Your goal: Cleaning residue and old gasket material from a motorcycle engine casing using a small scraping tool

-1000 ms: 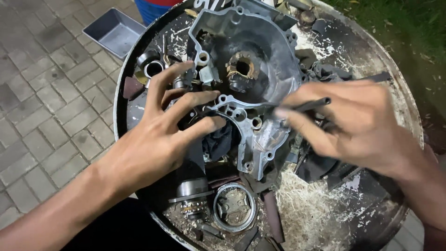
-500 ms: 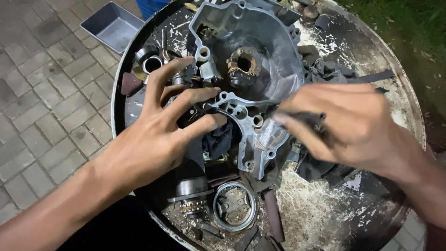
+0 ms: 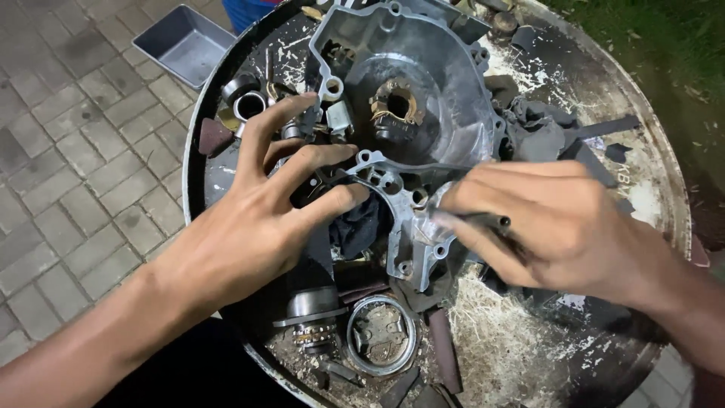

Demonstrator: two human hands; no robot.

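the grey engine casing (image 3: 411, 121) lies flat in the middle of the round drum top (image 3: 649, 162), and the left hand (image 3: 264, 219) spreads open over its near-left edge, fingertips pressing the rim. right of the casing, the right hand (image 3: 559, 227) is closed around a thin dark tool (image 3: 479, 221), tip blurred against the casing's lower lug. a slip there could gouge the metal or jab the steadying fingers. just below the casing, a loose ring (image 3: 381, 336) and a bearing part (image 3: 313, 317) could get knocked off
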